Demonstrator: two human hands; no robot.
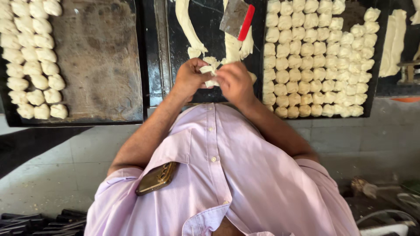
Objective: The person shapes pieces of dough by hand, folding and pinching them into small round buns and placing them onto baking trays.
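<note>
While both hands meet over the dark middle of the table (205, 26), a small lump of pale, soft dough (209, 70) sits pinched between them, its edges folded and ragged where the fingers press it. The left hand (190, 78) closes its fingertips on the near side of the lump, and the right hand (236, 82) curls over it from the other side, so both are grasping the same piece. Just beyond the lump, long flattened ropes of dough (188, 26) lie on the black, glossy surface, smooth and cream-coloured, with uneven cut ends. A metal scraper (235, 17) with a dull grey blade and a red edge rests tilted on one rope. To the right, a dark tray (376, 52) holds many small rounded dough pieces (315, 57) packed in close rows, each roughly pillow-shaped and matte. To the left, another tray (100, 57), worn and floury brown in its bare part, carries fewer such pieces (33, 61) in rows along its left side. Nearer the camera, the person's pale lilac buttoned shirt (232, 175) fills the view, with a brownish-gold phone (156, 178) showing at the chest pocket. Grey tiled floor (57, 170) lies below the table's edge.
</note>
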